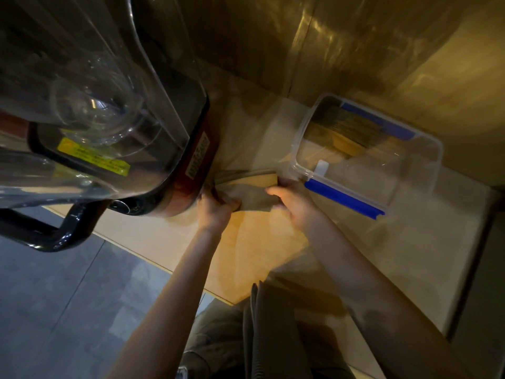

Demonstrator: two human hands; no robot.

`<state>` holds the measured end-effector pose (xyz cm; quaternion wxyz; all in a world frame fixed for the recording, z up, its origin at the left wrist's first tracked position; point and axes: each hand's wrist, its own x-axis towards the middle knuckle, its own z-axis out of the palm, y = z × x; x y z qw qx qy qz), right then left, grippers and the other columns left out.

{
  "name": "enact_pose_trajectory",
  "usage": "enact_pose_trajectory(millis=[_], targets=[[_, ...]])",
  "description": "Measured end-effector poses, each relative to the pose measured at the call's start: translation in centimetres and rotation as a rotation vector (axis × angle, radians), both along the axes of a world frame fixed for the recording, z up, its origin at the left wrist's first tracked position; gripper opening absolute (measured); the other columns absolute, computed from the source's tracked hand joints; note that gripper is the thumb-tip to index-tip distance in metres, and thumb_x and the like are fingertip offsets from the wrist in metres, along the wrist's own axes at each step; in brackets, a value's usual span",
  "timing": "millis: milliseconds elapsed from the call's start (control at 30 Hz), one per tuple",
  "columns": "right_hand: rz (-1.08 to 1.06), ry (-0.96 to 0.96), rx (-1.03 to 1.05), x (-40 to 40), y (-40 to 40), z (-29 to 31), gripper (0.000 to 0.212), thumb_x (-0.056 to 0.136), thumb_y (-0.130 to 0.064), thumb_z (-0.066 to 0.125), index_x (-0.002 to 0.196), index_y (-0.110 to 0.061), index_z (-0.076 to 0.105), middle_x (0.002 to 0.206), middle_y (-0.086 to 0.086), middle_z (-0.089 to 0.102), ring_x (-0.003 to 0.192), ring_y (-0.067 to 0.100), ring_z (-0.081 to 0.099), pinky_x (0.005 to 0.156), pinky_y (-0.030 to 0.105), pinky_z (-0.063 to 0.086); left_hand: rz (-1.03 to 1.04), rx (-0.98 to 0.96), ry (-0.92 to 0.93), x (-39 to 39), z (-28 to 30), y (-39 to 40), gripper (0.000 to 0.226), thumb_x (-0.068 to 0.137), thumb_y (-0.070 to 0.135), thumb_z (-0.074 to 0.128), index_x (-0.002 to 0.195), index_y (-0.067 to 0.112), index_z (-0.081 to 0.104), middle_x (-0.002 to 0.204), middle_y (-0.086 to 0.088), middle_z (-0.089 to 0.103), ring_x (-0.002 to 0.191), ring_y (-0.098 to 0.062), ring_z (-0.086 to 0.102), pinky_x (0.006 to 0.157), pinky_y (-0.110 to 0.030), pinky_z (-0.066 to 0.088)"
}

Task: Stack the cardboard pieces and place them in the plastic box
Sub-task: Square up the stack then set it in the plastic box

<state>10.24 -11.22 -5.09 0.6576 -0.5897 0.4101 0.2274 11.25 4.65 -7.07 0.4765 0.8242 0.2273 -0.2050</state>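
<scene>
A small stack of brown cardboard pieces [252, 191] lies on the counter just right of a big blender. My left hand [216, 210] grips the stack's left end and my right hand [293, 203] grips its right end. To the right stands a clear plastic box [410, 173] with blue clips, open, with more cardboard pieces [352, 129] standing inside at its far end. A second bundle of cardboard pieces [270, 332] stands on edge near my body, between my forearms.
A large blender [114, 110] with a clear jug and black handle fills the left side, touching the stack's area. The light wooden counter [259, 242] ends at a front edge toward grey floor tiles at lower left. A shiny golden wall rises behind the box.
</scene>
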Motion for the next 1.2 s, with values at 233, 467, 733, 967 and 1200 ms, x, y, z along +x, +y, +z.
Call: enact_pose_trajectory(millis=[233,467,733,967,1200], targets=[[0.082,-0.007,0.007,-3.2,-1.2,-0.4,0.033,0.077,-0.002,0.067,0.108,-0.013,0.060,0.102,0.005,0.063,0.104,0.021,0.058,0.092,0.035,0.048,-0.054,-0.253,0.086,-2.1,1.3,0.6,0.052,0.066,-0.008,0.069,0.114,0.003,0.052,0.105,-0.013,0.055,0.085,-0.021,0.056,0.051,-0.009,0.049],[0.102,-0.158,-0.025,-9.4,-3.6,0.4,0.038,0.073,0.005,0.068,0.095,-0.024,0.059,0.094,-0.003,0.063,0.100,0.020,0.058,0.081,0.026,0.048,-0.379,-0.316,0.049,-4.9,1.8,0.5,0.056,0.062,0.008,0.074,0.114,0.005,0.053,0.105,-0.010,0.055,0.098,-0.022,0.052,0.070,-0.016,0.050],[0.022,-0.359,-0.304,-16.8,-5.3,2.1,0.052,0.063,0.005,0.076,0.096,-0.031,0.059,0.094,-0.008,0.065,0.088,0.001,0.062,0.077,0.013,0.050,-0.745,-0.229,-0.155,-8.2,2.3,-2.5,0.052,0.072,0.008,0.070,0.119,0.014,0.048,0.112,0.001,0.058,0.110,-0.016,0.056,0.097,-0.030,0.045],[-0.194,-0.344,-0.404,-21.5,-3.8,1.1,0.058,0.071,0.003,0.071,0.117,-0.029,0.053,0.114,-0.002,0.063,0.111,0.015,0.058,0.093,0.030,0.050,-0.916,-0.204,-0.229,-10.0,1.7,-4.1,0.058,0.073,0.011,0.069,0.124,0.020,0.044,0.113,0.002,0.057,0.107,-0.019,0.057,0.094,-0.039,0.048],[-0.212,-0.296,-0.376,-22.3,-2.9,-0.3,0.071,0.078,-0.001,0.066,0.138,-0.021,0.035,0.133,-0.002,0.051,0.121,0.010,0.048,0.099,0.020,0.045,-0.924,-0.140,-0.157,-10.8,0.7,-5.1,0.085,0.073,0.006,0.068,0.142,0.019,0.021,0.129,-0.009,0.051,0.112,-0.012,0.047,0.089,-0.015,0.037]])
